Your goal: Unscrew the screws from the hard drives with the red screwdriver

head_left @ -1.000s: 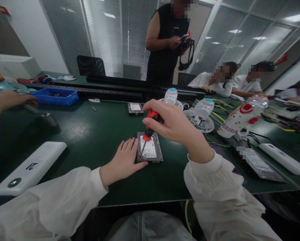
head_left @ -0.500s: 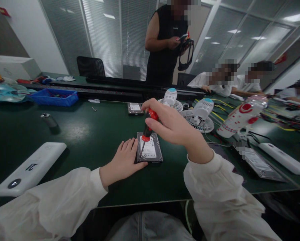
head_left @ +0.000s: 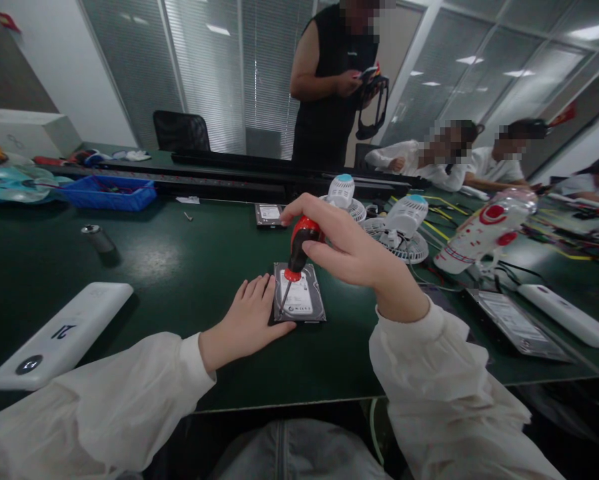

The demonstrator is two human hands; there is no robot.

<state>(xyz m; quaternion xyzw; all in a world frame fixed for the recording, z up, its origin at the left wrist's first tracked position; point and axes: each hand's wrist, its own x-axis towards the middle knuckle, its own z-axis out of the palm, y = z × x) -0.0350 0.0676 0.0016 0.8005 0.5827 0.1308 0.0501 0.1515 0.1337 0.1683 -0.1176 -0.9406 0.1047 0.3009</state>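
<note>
A hard drive (head_left: 309,280) with a white label lies flat on the green table in front of me. My left hand (head_left: 244,321) rests flat at its lower-left corner, fingers stretched along the left edge and thumb along the near edge. Above the drive, my right hand (head_left: 347,247) is closed round the red and black handle of a screwdriver (head_left: 297,250). The screwdriver stands tilted, its shaft running down to the drive's near left corner. A screw under the tip is too small to make out.
Another hard drive (head_left: 268,215) lies farther back. White fans (head_left: 402,223) and a patterned bottle (head_left: 479,233) are at right. Leftward are a power bank (head_left: 64,333), a metal cylinder (head_left: 98,239) and a blue tray (head_left: 108,192). A person (head_left: 324,87) stands opposite; others sit at right.
My right hand and the screwdriver handle have shifted slightly, with the fingers turned a little round the handle. My left hand and the hard drive stay put.
</note>
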